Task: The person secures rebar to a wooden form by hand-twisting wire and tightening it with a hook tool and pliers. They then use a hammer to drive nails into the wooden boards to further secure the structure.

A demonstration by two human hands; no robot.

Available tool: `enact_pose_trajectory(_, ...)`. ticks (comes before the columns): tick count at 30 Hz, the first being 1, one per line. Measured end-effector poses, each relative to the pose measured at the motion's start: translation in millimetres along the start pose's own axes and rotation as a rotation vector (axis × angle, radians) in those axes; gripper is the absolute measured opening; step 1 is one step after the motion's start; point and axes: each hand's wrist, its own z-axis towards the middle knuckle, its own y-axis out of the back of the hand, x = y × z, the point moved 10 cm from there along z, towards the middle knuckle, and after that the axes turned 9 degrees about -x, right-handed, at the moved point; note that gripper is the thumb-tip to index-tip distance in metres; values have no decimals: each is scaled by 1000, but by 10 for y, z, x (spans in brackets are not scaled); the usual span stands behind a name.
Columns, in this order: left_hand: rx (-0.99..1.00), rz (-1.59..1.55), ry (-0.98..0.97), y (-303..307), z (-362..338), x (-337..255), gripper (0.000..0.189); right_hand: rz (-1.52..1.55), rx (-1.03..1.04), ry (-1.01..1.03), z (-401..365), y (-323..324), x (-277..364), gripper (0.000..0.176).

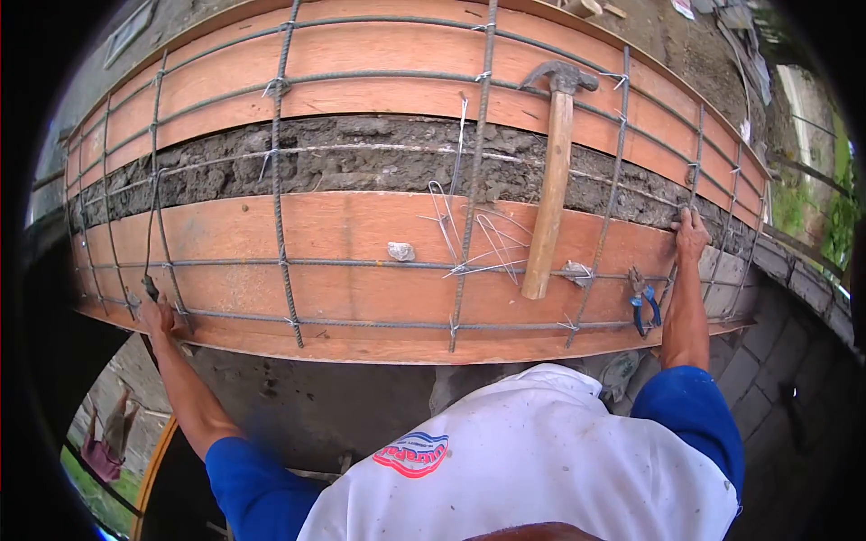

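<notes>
At the left end of the rebar grid [379, 261], my left hand [155, 314] is closed around the dark handle of a thin hooked metal rod [149, 239]. The rod's bent tip lies near an upper bar. Toward the right end, my right hand [691, 233] has its fingers curled at a crossing of bars, gripping the rebar. Blue-handled pliers [644, 305] rest just left of my right forearm. A claw hammer [555, 171] with a wooden handle lies across the bars, head away from me.
Orange plywood boards [225, 234] lie under the grid, with rough grey concrete [361, 140] showing between them. Bent tie wires [496, 243] and a small stone [400, 252] are near the middle. Another person [110, 433] is at the far lower left.
</notes>
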Motion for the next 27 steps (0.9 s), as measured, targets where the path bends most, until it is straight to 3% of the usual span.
enact_pose_trajectory(1,-101,-149,-65,393,-188,-199,43,44,-39,14,-10,10,6,46)
enact_pose_trajectory(2,-378,-257,-229,560,-266,-154,47,127,-67,-23,-39,19,26,46)
enact_pose_trajectory(3,-168,-425,-25,556,-327,16,50,58,-53,-17,-30,16,34,47)
enact_pose_trajectory(4,-224,-481,-135,938,-550,-133,48,92,-38,-39,-74,24,141,48)
enact_pose_trajectory(5,-47,-741,109,1039,-738,-73,40,181,-32,-64,-58,-13,56,49)
enact_pose_trajectory(6,-114,-801,173,1472,-934,-233,30,185,-41,-71,-50,-16,0,48)
enact_pose_trajectory(7,-45,-1011,175,1968,-1192,-604,27,180,-48,-112,-71,11,-3,46)
enact_pose_trajectory(8,-81,-999,-15,1920,-1042,-395,28,254,-56,-130,-31,-64,-155,47)
enact_pose_trajectory(9,-111,-1197,-41,2484,-1258,-845,27,220,-63,-137,-8,-97,-230,50)
enact_pose_trajectory(10,-88,-1140,-10,2691,-1277,-971,31,140,-14,-85,-33,-75,-161,52)
enact_pose_trajectory(12,-242,-1095,-394,3849,-1726,-2207,36,4,37,12,-33,-42,-8,57)
enact_pose_trajectory(16,-204,-614,-1247,5016,-2704,-4398,42,-1,19,125,-16,-24,-67,61)
enact_pose_trajectory(19,-266,-381,-1669,5521,-3724,-5828,46,49,101,110,2,-33,-96,59)
enact_pose_trajectory(22,-487,-257,-1991,5716,-4538,-6889,30,158,128,34,6,-114,-186,58)
enact_pose_trajectory(27,-588,66,-2106,5583,-4993,-7899,24,251,146,20,-5,-233,-272,54)
